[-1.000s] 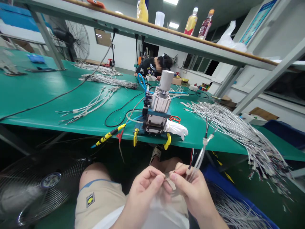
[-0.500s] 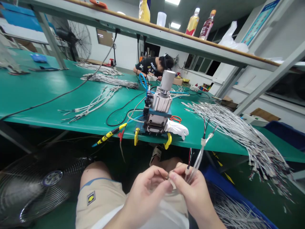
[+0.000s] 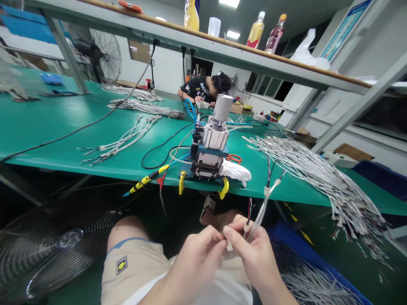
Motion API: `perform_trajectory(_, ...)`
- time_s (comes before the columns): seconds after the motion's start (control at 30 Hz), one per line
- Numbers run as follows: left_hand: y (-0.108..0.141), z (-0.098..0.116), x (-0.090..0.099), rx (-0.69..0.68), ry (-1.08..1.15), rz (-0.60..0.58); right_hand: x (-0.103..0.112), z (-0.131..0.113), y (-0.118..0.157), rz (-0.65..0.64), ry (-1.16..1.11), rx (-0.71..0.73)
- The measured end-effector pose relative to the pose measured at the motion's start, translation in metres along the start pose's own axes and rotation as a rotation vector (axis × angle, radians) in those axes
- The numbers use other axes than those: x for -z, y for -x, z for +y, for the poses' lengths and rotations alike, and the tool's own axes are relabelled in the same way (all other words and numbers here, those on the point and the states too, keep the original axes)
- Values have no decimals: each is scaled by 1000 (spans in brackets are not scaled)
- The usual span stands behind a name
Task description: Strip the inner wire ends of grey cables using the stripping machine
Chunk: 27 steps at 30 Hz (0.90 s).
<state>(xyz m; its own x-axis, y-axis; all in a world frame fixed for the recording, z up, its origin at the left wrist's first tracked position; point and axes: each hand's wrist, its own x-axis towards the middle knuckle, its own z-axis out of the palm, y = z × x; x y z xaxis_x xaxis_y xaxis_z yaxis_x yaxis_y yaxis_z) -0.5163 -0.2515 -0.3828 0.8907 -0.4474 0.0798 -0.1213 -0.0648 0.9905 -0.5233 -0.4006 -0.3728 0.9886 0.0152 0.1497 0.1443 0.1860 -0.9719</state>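
Just above my lap, in front of the table edge, both hands meet fingertip to fingertip. My right hand [image 3: 251, 248] is closed around several white cables [image 3: 263, 209], whose connector ends and thin dark and red wires stick up past the fingers. My left hand [image 3: 202, 254] pinches with thumb and index finger at a short cable end between the hands; the exact wire tips there are hidden by the fingers. Beyond the hands, a small pneumatic press [image 3: 211, 146] stands clamped at the table edge, a white glove [image 3: 235, 171] lying against its right side.
Bundles of white cables [image 3: 305, 169] lie on the green table [image 3: 57, 140] at right, with fewer at left. A blue bin [image 3: 318, 258] of cables is low right, a floor fan [image 3: 70, 238] low left. A co-worker [image 3: 203, 87] sits opposite, beneath the overhead shelf [image 3: 152, 27].
My left fingers have closed in tighter on the cable end, and a thin wire that stuck out there no longer shows. My right hand and its cables have shifted slightly left.
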Motion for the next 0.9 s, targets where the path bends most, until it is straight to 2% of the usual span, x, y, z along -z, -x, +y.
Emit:
perform_trajectory(0.1,-4,6,1,67,147,-71,2,-2,2,0,140,44)
perform_trajectory(0.2,-8,7,4,76,190,-117,3,-3,3,-5,199,60)
perform_trajectory(0.37,-10,0,7,69,239,-119,5,-2,2,38,200,65)
perform_trajectory(0.5,-8,1,18,80,183,-130,5,-3,4,32,189,56)
perform_trajectory(0.67,-9,13,35,83,42,-185,1,-6,7,9,245,85)
perform_trajectory(0.73,-9,15,36,19,-68,-199,0,-9,7,3,248,121)
perform_trajectory(0.9,-6,9,30,-314,-427,-206,-2,-16,5,-44,281,155)
